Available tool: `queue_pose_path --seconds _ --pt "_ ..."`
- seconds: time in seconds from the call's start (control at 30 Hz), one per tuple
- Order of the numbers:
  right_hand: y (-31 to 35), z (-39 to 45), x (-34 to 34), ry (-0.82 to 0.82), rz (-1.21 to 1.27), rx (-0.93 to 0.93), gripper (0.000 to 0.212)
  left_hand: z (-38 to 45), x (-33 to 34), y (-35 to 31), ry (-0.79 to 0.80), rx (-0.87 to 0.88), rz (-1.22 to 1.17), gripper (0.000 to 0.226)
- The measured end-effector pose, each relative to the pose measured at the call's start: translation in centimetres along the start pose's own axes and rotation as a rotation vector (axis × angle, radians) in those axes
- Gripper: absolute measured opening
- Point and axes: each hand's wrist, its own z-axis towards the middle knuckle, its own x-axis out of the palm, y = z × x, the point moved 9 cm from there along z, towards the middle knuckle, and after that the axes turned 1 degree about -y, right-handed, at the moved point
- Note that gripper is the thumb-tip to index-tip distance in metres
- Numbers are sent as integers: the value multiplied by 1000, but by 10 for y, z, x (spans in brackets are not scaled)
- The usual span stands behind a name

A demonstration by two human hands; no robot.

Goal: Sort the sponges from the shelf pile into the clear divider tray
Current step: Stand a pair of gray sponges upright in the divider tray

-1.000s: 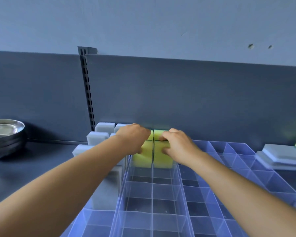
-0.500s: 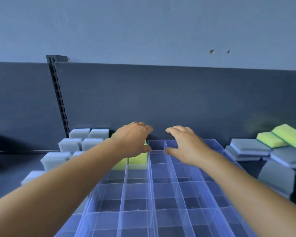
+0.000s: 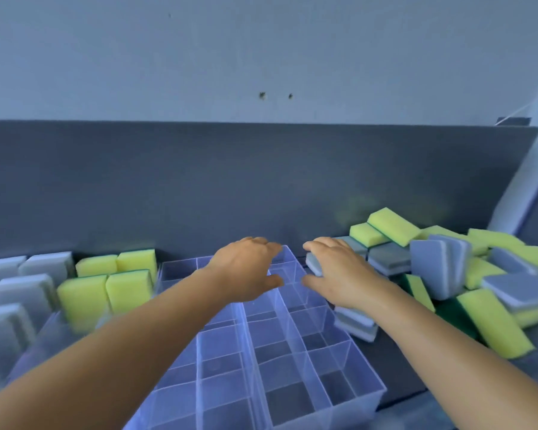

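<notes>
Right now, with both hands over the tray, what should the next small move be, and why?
Probably close the right hand on the grey sponge under its fingertips. The left hand hovers empty over the tray, whose near compartments are bare.

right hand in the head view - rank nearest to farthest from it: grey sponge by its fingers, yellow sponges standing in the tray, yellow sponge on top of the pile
From the right hand:
1. Grey sponge, at its fingertips.
2. Yellow sponge on top of the pile, back right.
3. Yellow sponges standing in the tray, far left.
</notes>
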Motion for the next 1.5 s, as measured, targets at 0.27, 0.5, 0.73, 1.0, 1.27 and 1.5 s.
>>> queue_pose_path --seconds 0.27,0.5,0.73,1.0,1.27,1.5 --pt "-81 -24 -9 13 -32 125 65 39 21 -82 43 76 -65 51" --pt "-125 -36 -5 58 -47 236 56 60 48 -118 128 101 -51 65" --pt "-135 -38 6 105 -12 237 43 71 63 -129 193 52 -168 56" --pt "-138 -28 25 204 -17 283 34 75 64 -103 210 -76 -250 65" --pt "-127 -1 46 317 79 295 46 78 71 -95 194 -130 -304 63" --pt "-144 8 34 77 485 348 29 75 66 -92 109 -122 -414 85"
